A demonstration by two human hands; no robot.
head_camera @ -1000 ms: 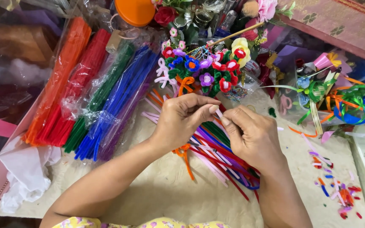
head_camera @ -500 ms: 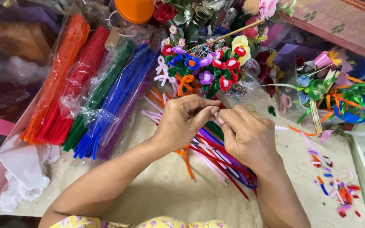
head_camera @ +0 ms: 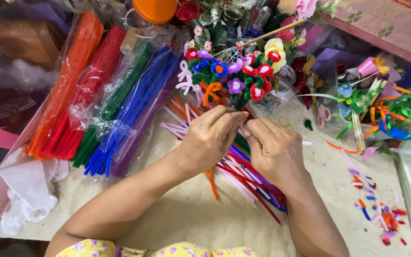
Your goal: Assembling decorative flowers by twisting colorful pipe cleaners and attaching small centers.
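A cream counter (head_camera: 200,223) is crowded with craft supplies. The left hand (head_camera: 208,140) and right hand (head_camera: 274,150) meet fingertip to fingertip above loose pipe cleaners (head_camera: 248,176), pinching something too small to make out, just below a pipe-cleaner flower bouquet (head_camera: 236,76). Bagged pipe-cleaner bundles (head_camera: 105,100) lie left.

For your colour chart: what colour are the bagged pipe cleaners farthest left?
Orange pipe cleaners, clearest in the head view.
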